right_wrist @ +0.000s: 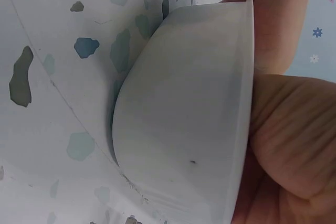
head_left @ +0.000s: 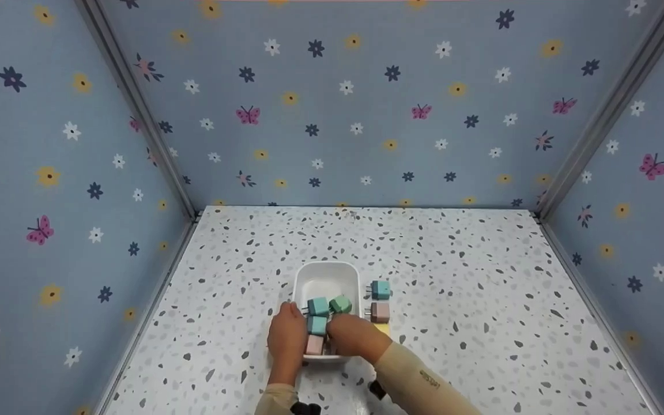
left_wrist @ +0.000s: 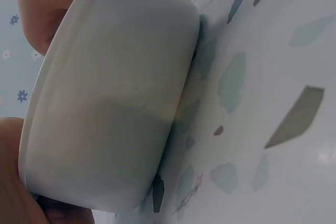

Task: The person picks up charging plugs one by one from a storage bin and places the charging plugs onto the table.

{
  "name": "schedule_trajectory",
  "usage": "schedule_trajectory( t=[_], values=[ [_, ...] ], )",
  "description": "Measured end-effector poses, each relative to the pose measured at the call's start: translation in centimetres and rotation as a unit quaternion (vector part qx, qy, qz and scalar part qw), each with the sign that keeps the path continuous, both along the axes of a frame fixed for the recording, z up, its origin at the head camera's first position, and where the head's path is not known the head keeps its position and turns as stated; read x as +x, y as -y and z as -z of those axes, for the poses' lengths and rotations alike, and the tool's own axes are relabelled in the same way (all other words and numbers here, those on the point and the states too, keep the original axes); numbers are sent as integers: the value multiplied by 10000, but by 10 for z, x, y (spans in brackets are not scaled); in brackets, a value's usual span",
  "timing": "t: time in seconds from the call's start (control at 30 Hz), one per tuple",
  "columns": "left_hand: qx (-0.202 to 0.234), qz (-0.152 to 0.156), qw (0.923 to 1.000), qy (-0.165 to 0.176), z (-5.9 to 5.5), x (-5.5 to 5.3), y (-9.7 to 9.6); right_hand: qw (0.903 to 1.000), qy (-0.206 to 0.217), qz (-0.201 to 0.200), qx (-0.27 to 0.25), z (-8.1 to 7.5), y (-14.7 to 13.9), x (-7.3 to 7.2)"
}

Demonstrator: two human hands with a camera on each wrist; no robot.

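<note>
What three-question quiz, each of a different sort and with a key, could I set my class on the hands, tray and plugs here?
1. Which plug colour shows inside the white tray but not beside it?
A. pink
B. green
C. teal

2. True or false: in the head view, the right hand is over the tray, while the left hand is at the tray's left side.

3. Fill in: to the right of the tray, the pink plug lies between the teal plug and the ____ plug.

Key: 1. B, the green plug. 2. True. 3. Yellow.
</note>
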State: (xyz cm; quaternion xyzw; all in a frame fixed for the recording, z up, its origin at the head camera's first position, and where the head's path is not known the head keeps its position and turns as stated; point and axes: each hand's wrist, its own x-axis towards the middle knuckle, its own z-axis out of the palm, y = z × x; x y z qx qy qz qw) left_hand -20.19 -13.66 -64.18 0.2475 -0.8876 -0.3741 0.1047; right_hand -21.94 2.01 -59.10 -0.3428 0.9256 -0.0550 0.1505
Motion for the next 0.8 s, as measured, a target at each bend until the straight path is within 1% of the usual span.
schedule_trajectory(
  t=[0.3,0.47,0.57,0.63,0.8],
  values=[
    [63,-19,9999,76,-2,2,-2,9998,124,-70,129,-2,-1,-1],
    [54,-15,10000,81,-4,2,-3,9998,0,-145,124,-3,-3,-1],
    [29,-16,10000,19,-5,2,-4,9995,-165,-270,84,-7,-5,-1],
    [10,-25,10000,14,-6,2,-4,9993,-198,-323,52,-10,-6,-1],
    [-36,-30,9999,102,-5,0,-2,9997,-65,-241,-71,-16,-9,-3]
  ],
)
